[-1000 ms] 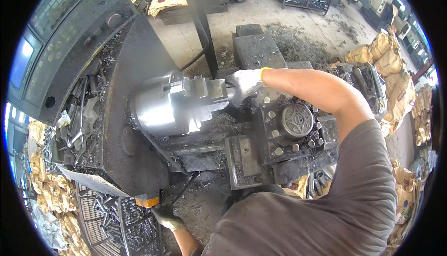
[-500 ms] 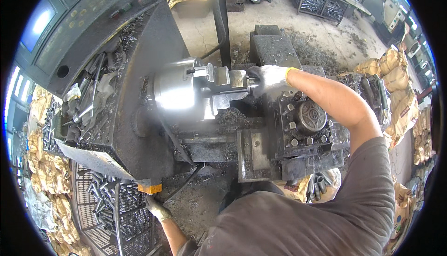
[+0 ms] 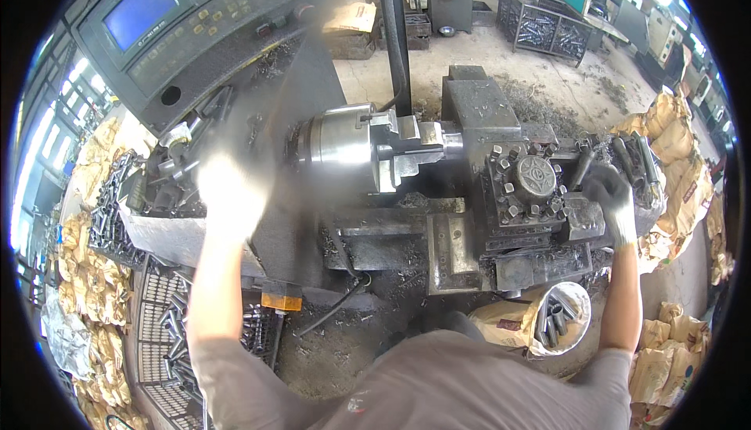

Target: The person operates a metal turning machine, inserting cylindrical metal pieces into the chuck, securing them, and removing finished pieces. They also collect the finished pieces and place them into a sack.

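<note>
A lathe chuck [image 3: 338, 148] with stepped jaws [image 3: 418, 137] grips a short shiny metal workpiece [image 3: 453, 145]. My left hand [image 3: 233, 194], gloved, is over the front of the lathe's headstock. Glare and motion blur wash out its fingers. On the far side of the turret tool post [image 3: 537, 176], my right hand [image 3: 612, 194] in a dark-stained glove is beside several metal tubes [image 3: 646, 160] lying on the machine. Its fingers look bent but are blurred, and whether they hold anything is hidden.
A control panel with a lit screen [image 3: 141, 12] is at upper left. Tools and rags lie on the headstock ledge. A bucket of tubes [image 3: 565, 317] stands below the tool post; a crate of metal parts [image 3: 178, 328] is at lower left. Paper sacks [image 3: 679, 188] are at right.
My right hand has left the workpiece at the chuck and moved right to the tubes. My left hand has risen from the orange block below the headstock. The view has shifted.
</note>
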`<action>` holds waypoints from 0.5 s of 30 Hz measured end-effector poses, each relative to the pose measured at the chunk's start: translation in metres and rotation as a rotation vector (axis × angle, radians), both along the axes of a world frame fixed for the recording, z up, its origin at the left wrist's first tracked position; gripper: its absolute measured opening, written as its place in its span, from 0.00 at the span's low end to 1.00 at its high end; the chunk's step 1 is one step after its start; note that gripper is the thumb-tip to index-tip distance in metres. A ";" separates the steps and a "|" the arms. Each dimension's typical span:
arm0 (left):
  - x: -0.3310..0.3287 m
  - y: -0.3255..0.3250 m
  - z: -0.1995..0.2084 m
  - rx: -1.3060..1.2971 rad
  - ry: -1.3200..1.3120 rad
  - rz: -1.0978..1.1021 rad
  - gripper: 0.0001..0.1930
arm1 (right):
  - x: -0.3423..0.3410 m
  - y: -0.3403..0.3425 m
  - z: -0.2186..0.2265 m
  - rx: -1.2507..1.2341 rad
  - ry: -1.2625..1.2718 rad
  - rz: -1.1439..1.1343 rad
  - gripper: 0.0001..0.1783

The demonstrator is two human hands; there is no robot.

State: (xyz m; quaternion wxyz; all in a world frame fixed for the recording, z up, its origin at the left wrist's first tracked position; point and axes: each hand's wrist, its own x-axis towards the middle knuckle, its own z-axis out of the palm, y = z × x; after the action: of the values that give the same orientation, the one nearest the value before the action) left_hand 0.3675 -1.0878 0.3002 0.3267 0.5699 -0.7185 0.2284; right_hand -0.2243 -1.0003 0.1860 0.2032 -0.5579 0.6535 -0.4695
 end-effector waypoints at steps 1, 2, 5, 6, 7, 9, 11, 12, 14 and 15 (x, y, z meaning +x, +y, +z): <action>-0.003 -0.043 0.014 0.182 0.010 0.005 0.31 | -0.005 0.019 -0.014 0.025 -0.076 -0.068 0.17; -0.001 -0.086 0.014 0.165 -0.080 0.123 0.35 | -0.006 0.037 -0.026 0.041 -0.150 -0.092 0.18; -0.004 -0.165 0.015 0.121 -0.162 0.298 0.43 | -0.019 0.089 -0.060 0.140 -0.224 -0.182 0.20; -0.003 -0.179 0.014 0.172 -0.154 0.310 0.44 | -0.028 0.110 -0.067 0.183 -0.183 -0.190 0.19; -0.001 -0.189 0.014 0.244 -0.150 0.338 0.46 | -0.033 0.129 -0.075 0.214 -0.198 -0.222 0.18; -0.006 -0.194 0.019 0.440 -0.124 0.387 0.51 | -0.051 0.177 -0.093 0.284 -0.187 -0.297 0.17; -0.006 -0.201 0.017 0.424 -0.115 0.391 0.53 | -0.074 0.236 -0.129 0.310 -0.320 -0.399 0.17; 0.002 -0.206 0.018 0.357 -0.056 0.381 0.51 | -0.080 0.265 -0.146 0.359 -0.347 -0.473 0.18; -0.064 -0.129 0.035 0.114 0.012 0.304 0.41 | -0.094 0.335 -0.189 0.494 -0.407 -0.661 0.20; -0.086 -0.098 0.025 0.018 0.154 0.122 0.37 | -0.096 0.370 -0.215 0.580 -0.388 -0.765 0.16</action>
State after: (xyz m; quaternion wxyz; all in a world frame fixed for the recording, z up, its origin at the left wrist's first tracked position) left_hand 0.2818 -1.1854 0.3249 0.3613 0.6314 -0.6574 0.1967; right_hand -0.3205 -0.6301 -0.0289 0.2808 -0.1026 0.8644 -0.4043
